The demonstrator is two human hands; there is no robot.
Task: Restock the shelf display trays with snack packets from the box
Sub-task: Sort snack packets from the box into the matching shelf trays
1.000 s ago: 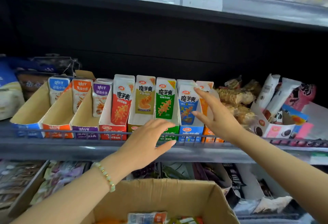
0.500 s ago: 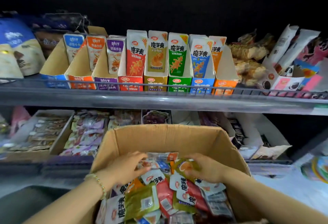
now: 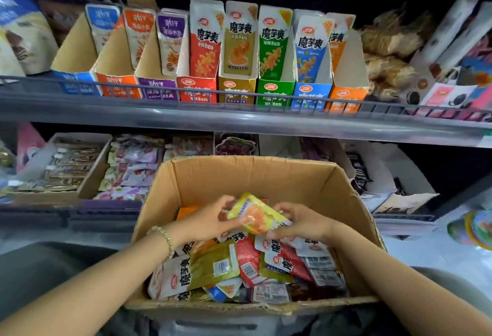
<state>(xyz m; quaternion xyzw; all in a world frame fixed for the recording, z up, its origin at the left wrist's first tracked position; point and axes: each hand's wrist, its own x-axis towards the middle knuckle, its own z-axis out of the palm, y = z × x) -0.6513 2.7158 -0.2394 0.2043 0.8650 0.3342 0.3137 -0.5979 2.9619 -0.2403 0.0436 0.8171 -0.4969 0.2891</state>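
The left hand point(image 3: 210, 221) and right hand point(image 3: 306, 222) are pinching one yellow packet point(image 3: 255, 214) over the box point(image 3: 239, 173); with many packets point(image 3: 239, 269) lying beneath them, restocking the display trays point(image 3: 237, 91) above seems unfinished.

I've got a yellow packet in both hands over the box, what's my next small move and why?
Probably lift the yellow packet up toward the yellow display tray: the left hand and right hand both grip it, and its colour seems to match that tray.
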